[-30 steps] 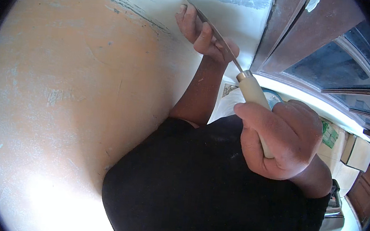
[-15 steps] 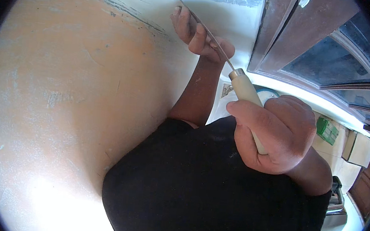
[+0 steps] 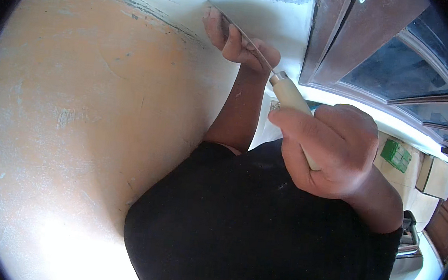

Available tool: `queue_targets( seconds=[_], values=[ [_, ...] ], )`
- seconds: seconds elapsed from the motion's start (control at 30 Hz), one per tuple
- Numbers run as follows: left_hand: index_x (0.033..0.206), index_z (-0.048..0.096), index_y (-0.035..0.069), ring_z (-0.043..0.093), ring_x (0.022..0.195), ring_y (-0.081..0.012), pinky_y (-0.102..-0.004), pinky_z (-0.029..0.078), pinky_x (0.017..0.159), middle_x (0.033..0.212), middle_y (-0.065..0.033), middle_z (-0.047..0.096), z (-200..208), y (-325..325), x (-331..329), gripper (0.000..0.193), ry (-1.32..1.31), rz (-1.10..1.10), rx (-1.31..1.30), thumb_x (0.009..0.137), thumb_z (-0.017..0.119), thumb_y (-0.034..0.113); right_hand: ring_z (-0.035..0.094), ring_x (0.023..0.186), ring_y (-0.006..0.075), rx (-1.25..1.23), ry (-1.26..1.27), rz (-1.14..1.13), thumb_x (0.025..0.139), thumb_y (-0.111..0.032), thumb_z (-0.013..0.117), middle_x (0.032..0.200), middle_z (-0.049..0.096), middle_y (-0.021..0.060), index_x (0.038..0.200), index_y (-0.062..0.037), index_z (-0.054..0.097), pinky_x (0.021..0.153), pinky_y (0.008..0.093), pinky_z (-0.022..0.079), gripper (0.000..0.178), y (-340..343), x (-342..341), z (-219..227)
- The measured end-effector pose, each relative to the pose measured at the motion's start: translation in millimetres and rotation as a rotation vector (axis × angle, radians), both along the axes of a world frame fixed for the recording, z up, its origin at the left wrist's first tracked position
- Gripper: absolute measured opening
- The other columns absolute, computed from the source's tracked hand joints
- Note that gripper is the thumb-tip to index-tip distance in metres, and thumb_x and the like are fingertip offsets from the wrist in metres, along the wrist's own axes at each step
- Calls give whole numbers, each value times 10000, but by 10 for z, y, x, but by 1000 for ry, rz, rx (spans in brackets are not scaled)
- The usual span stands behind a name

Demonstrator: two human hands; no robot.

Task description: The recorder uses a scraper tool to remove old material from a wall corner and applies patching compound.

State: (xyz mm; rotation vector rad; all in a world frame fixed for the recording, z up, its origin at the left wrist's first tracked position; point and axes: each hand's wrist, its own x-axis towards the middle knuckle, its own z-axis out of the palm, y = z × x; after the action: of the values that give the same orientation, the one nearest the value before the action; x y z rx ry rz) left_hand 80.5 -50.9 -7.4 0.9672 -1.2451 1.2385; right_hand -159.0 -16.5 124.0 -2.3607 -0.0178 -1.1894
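In my right hand [image 3: 337,150] is a putty knife [image 3: 290,96] with a cream handle, a metal ferrule and a thin blade seen nearly edge-on. My fingers wrap round the handle. The blade slants up and left, its tip reaching close to the whitish, grey-streaked wall surface [image 3: 188,3]. My left hand [image 3: 233,49] is raised behind the blade, fingers loosely bent and apart. The blade passes in front of this palm and hides part of it; whether they touch I cannot tell.
A worn orange-tan wall [image 3: 89,101] fills the left side, with a rough dark seam along its top. At the upper right stands a brown frame [image 3: 374,38] with glass panes. Beyond my right arm are a green package [image 3: 396,155] and a pale box [image 3: 436,177] on the floor.
My right hand and the putty knife have shifted slightly up and left. My left hand has moved a little left too, still beside the blade.
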Motion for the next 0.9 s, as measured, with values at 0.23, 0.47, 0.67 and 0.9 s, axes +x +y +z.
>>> queue_targets(
  seconds=[0.23, 0.47, 0.67, 0.9],
  values=[
    [1313, 407, 151, 360, 1347, -451, -667, 209, 1108, 1324, -246, 495, -93, 133, -151, 495, -1, -25, 46, 1005, 281, 518, 364, 374, 151, -4, -55, 74, 651, 9, 667, 510, 387, -29, 931, -50, 705, 388, 329, 247, 289, -280, -410, -176],
    [1495, 257, -10, 281, 1408, -504, -674, 125, 1134, 1477, -352, 335, 76, 433, -336, 964, 25, 200, 392, 918, 255, 762, 618, 670, 279, 295, 59, -63, 751, 18, 674, 757, 639, 138, 901, -64, 695, 640, 367, 475, 172, -473, -1304, -322],
    [1480, 271, -78, 224, 1420, -533, -686, 141, 1113, 1529, -329, 271, 718, 543, -595, 1125, 493, 325, 430, 806, 433, 808, 645, 881, 282, 298, 107, -60, 764, 52, 665, 932, 685, 137, 936, -49, 671, 861, 396, 489, 199, -558, -1744, -504],
    [1442, 436, 8, 472, 1335, -365, -424, 336, 1122, 1429, -209, 506, 137, 907, -1724, 694, 944, -247, 776, 981, 477, 525, 677, 837, 232, 436, 118, -246, 733, 40, 716, 892, 722, 104, 905, -40, 724, 819, 338, 514, 189, -900, -2419, -873]
  ],
)
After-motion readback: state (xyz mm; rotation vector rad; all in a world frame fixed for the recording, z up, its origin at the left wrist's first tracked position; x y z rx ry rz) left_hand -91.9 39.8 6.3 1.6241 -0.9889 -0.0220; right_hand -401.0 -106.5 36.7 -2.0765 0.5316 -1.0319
